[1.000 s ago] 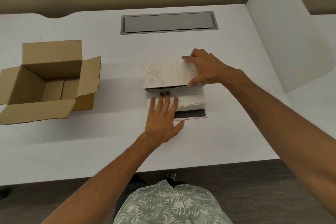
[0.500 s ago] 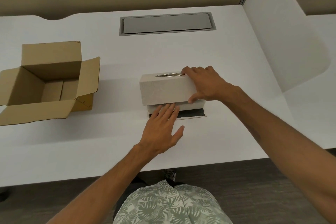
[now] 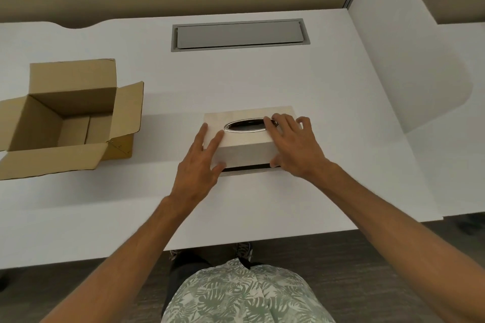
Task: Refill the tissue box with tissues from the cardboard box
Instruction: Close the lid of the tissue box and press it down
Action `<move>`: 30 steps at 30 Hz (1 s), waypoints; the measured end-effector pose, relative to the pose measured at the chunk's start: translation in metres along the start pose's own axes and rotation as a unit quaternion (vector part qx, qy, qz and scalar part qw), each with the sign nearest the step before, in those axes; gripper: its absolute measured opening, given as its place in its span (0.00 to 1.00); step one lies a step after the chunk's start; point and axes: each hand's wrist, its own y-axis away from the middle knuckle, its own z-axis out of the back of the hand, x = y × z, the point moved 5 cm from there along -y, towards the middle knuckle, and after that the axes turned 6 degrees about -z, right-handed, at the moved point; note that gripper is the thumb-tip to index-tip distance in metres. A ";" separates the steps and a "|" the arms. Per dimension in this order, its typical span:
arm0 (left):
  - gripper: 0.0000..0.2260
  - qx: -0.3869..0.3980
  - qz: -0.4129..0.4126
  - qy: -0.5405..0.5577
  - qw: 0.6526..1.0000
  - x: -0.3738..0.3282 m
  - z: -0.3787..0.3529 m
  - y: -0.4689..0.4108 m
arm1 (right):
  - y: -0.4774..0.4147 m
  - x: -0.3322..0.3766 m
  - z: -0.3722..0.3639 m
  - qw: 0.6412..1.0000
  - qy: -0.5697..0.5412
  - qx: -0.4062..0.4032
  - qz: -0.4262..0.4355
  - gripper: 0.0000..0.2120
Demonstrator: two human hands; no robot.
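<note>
Squarely between the hands sits the tissue box [image 3: 245,145]. Straight fingers of the left hand [image 3: 196,173] touch its left end; the right hand [image 3: 295,151] grips its right end.

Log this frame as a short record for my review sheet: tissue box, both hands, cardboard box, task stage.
tissue box lid: sits over its base, with a dark gap along the near bottom edge
left hand: straight fingers touch the lid's left end
right hand: grips the lid's right end, thumb on the near face
cardboard box: flaps open, on the table to the left, no tissues visible inside
stage: lid apparently not fully seated
</note>
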 end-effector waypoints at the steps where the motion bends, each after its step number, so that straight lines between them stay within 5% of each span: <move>1: 0.34 -0.006 -0.003 0.006 1.000 0.000 -0.002 0.002 | 0.004 0.002 -0.003 1.000 0.005 -0.008 -0.003 0.54; 22: 0.32 -0.029 -0.017 0.041 0.999 0.002 -0.027 0.014 | 0.027 0.017 -0.037 0.998 0.028 -0.037 -0.046 0.47; 30: 0.36 -0.042 -0.020 0.040 0.998 -0.012 -0.013 0.011 | 0.036 0.013 -0.028 0.984 -0.129 -0.108 -0.050 0.38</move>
